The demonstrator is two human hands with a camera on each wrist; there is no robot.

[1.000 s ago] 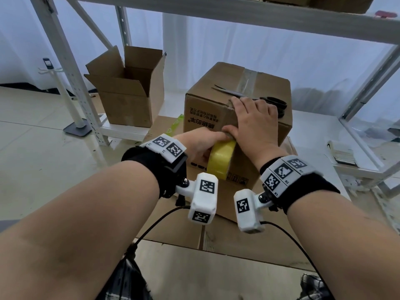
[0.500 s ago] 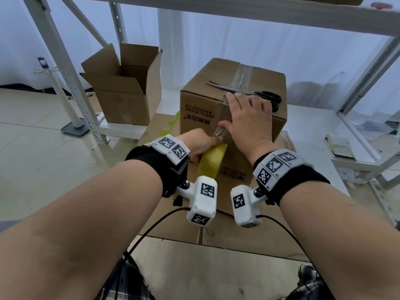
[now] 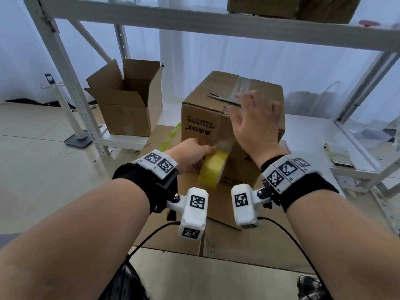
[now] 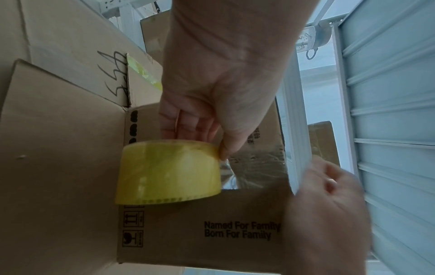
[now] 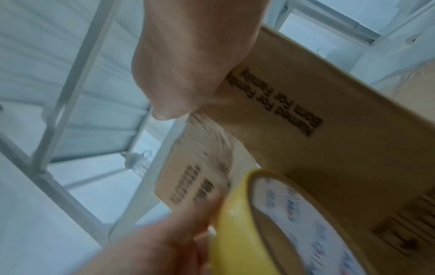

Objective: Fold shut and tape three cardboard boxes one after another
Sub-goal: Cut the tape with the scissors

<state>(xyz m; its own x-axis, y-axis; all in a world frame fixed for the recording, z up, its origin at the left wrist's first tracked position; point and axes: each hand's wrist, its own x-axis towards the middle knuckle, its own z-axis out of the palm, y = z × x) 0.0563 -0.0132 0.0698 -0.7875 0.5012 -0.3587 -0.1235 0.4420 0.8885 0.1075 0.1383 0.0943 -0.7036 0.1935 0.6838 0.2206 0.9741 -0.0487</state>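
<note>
Left hand point(image 3: 190, 153) gripping a yellow roll of tape point(image 3: 213, 168), fingers curled round its rim and into the core, thumb on the outer face, as seen from the left wrist. Roll held on edge against the near side of a closed cardboard box point(image 3: 204, 124), low on that side. A clear strip of tape point(image 4: 256, 167) running from the roll up the box's side toward its top edge, wrinkled and shiny.

Right hand point(image 3: 253, 124) open, fingers spread and blurred, raised in front of the box's upper near edge; palm turned to the cardboard, holding nothing. Contact with the box not clear.

Box standing on flattened cardboard point(image 3: 244, 241) on the floor, printed lettering upside down on its near side, a band of clear tape along the top seam. Scissors point(image 3: 223, 100) lying on the lid, partly hidden behind the right hand.

To the left, 1 open box point(image 3: 129, 105) with flaps up, set on the low shelf of a white metal rack point(image 3: 65, 68). More boxes on the top shelf.
</note>
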